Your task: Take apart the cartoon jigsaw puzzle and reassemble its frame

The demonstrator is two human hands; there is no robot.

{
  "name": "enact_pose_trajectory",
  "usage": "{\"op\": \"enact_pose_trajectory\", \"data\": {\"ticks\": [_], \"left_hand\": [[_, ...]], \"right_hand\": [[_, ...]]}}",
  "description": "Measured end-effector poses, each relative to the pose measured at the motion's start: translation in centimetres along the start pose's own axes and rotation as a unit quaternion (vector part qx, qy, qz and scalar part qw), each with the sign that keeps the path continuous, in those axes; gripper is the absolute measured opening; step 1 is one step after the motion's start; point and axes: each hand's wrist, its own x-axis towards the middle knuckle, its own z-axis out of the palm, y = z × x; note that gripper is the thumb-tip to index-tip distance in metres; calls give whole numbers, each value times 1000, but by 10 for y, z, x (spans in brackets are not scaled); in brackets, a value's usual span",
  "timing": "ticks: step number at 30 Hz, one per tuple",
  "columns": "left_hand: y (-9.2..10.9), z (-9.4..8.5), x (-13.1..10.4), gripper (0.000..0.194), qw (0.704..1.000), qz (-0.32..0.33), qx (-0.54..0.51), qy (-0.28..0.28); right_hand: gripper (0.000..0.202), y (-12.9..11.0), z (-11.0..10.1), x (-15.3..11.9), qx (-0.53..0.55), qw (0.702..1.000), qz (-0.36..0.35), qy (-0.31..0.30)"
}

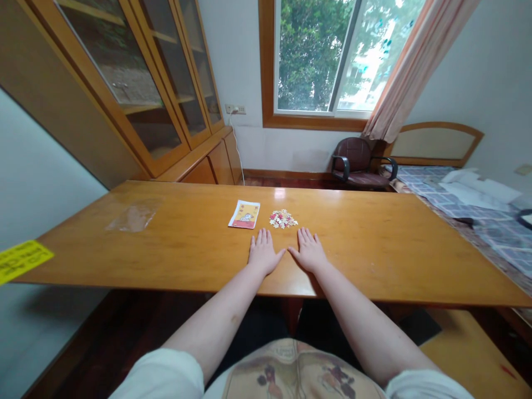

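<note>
My left hand [264, 252] lies flat on the wooden table [199, 249], palm down with the thumb stretched out towards the right. My right hand [309, 251] rests the same way beside it, fingers extended and holding nothing. Just beyond my fingertips sits a small heap of jigsaw puzzle pieces [283, 218], pale, red and yellow, overlapping one another. To the left of the heap is a picture card [245, 215] with a white border and a cartoon animal on yellow and red. It lies flat, apart from both hands.
A clear plastic bag [133, 216] lies on the table's left side. Behind the table stand a glass-doored cabinet [166, 83] on the left and a dark red armchair [357, 160] near the window [324, 55]. A bed [469, 205] is at the right.
</note>
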Motion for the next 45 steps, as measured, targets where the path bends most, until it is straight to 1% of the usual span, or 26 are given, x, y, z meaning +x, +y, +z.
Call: {"op": "enact_pose_trajectory", "data": {"ticks": [9, 18, 25, 29, 33, 35, 38, 40, 43, 45], "left_hand": [[0, 5, 1, 93, 1000, 1, -19, 21], [2, 3, -1, 93, 1000, -3, -13, 18], [1, 4, 0, 94, 1000, -5, -6, 15], [1, 2, 0, 92, 1000, -5, -6, -3], [6, -7, 0, 89, 1000, 1, -2, -9], [10, -14, 3, 82, 1000, 2, 7, 7], [12, -27, 12, 53, 999, -7, 26, 31], [8, -35, 23, 39, 999, -16, 32, 41], [-3, -49, 47, 32, 999, -18, 2, 47], [-11, -57, 65, 29, 996, 18, -42, 70]], "right_hand": [[83, 0, 2, 0, 15, 1000, -2, 13], [82, 0, 1, 0, 21, 1000, 2, 7], [82, -1, 2, -2, 29, 1000, 2, 10], [78, 1, 2, 0, 47, 998, 2, 36], [60, 4, 1, 10, 77, 993, 28, 84], [53, 5, 0, 17, 84, 989, 47, 111], [50, 7, -3, 30, 80, 984, 63, 146], [48, 9, -5, 39, 75, 983, 53, 157], [45, 13, -7, 56, 70, 984, 22, 164], [45, 15, -9, 69, 65, 984, 9, 168]]}}
